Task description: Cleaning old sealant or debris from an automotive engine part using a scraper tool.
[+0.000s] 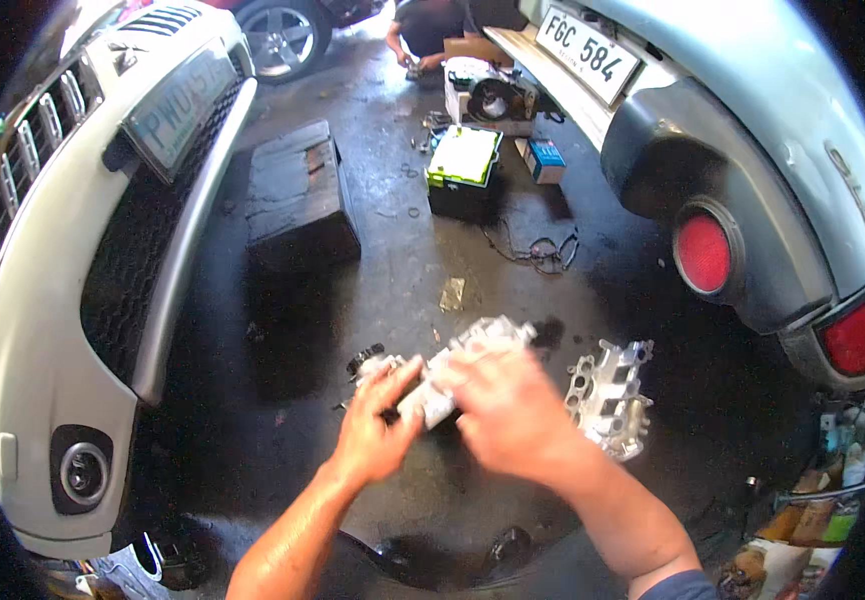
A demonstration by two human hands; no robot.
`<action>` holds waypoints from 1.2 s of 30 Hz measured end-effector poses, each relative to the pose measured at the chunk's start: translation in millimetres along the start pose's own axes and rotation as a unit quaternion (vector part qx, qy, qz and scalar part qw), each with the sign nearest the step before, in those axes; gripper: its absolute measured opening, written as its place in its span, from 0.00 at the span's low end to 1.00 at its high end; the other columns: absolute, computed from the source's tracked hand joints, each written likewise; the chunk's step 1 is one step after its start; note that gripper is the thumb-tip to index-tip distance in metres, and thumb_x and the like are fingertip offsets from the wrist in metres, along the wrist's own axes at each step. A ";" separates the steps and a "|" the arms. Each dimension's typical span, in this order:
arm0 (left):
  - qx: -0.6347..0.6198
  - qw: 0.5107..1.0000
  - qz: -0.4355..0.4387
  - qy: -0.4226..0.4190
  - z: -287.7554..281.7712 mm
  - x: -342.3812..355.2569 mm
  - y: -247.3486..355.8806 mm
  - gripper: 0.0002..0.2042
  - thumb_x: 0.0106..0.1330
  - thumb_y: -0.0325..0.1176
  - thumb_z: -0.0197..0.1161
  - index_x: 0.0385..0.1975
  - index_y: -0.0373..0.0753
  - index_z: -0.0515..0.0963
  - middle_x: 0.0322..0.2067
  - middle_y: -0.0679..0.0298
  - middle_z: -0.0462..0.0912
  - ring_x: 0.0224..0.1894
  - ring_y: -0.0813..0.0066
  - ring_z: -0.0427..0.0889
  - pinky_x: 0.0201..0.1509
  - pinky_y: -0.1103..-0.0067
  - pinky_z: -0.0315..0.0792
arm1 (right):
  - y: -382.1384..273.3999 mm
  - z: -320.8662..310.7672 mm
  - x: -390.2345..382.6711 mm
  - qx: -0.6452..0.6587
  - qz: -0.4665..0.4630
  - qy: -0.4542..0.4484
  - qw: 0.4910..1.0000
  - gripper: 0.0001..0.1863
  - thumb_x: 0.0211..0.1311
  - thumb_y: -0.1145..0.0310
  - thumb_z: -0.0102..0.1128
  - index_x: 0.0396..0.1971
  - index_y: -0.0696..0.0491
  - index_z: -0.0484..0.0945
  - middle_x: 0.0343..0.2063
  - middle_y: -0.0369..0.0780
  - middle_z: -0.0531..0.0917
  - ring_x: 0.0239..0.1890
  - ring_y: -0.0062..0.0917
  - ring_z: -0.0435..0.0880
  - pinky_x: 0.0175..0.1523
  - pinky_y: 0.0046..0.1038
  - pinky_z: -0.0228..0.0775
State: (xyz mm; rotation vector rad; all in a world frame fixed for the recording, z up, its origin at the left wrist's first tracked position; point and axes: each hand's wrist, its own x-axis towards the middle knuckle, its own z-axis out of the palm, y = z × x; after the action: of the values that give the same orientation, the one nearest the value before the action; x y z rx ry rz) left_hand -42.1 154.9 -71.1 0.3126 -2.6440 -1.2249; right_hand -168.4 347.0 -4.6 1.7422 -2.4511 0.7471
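Note:
Between my hands is a silver cast-metal engine part [437,402], long and blocky, tilted with its far end toward the upper right. My left hand [381,425] grips its near end, thumb and fingers on either side. Over its upper side curls my right hand [513,410], blurred by motion, and it hides much of the part. Just beyond my left fingers lies a smaller metal piece with a black fitting [365,358], partly covered. Right of my right hand, a silver metal manifold [608,385] with round ports rests on the dark floor.
Car bumpers flank me, a white one [48,370] left and a grey one [743,190] right. Ahead are a dark box [298,190], a green-topped case [463,158], a blue box [543,160], a cable [548,252] and an engine assembly [493,95]. A person's hands [415,64] work farther back.

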 end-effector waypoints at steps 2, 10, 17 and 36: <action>0.009 0.999 -0.049 0.013 -8.3 21.5 -8.0 0.29 0.65 0.34 0.62 0.69 0.41 0.73 0.63 0.47 0.78 0.71 0.49 0.71 0.76 0.66 0.62 | 18.7 -25.3 -12.9 0.081 0.062 0.147 0.984 0.20 0.57 0.75 0.64 0.52 0.57 0.81 0.50 0.47 0.85 0.57 0.38 0.82 0.67 0.42 0.71; -0.232 0.958 -0.141 0.089 2.5 35.9 6.2 0.29 0.62 0.27 0.51 0.66 0.33 0.75 0.64 0.52 0.79 0.66 0.64 0.76 0.72 0.73 0.63 | 63.9 71.0 -60.3 0.551 0.346 0.197 0.733 0.11 0.70 0.77 0.60 0.49 0.60 0.81 0.39 0.39 0.87 0.37 0.19 0.85 0.45 0.23 0.79; -0.338 0.894 -0.194 0.223 11.9 -14.9 -3.6 0.30 0.62 0.26 0.48 0.67 0.33 0.74 0.65 0.56 0.77 0.65 0.68 0.76 0.70 0.75 0.67 | 26.1 130.5 -31.9 0.608 0.301 0.066 0.732 0.13 0.72 0.76 0.58 0.53 0.60 0.80 0.41 0.40 0.87 0.39 0.20 0.86 0.47 0.24 0.80; -0.440 0.845 -0.162 0.256 -20.2 -97.1 -80.5 0.33 0.57 0.26 0.47 0.69 0.28 0.70 0.67 0.52 0.75 0.67 0.63 0.75 0.73 0.71 0.66 | -45.5 189.8 107.4 0.721 0.287 0.087 0.625 0.12 0.73 0.66 0.61 0.46 0.59 0.83 0.35 0.36 0.86 0.32 0.17 0.84 0.34 0.22 0.79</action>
State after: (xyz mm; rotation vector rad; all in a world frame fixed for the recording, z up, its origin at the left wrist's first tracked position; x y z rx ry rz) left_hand 64.5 116.4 -130.0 0.7852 -1.4110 -1.9556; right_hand -121.9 164.2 -123.2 0.5113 -2.0596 3.3287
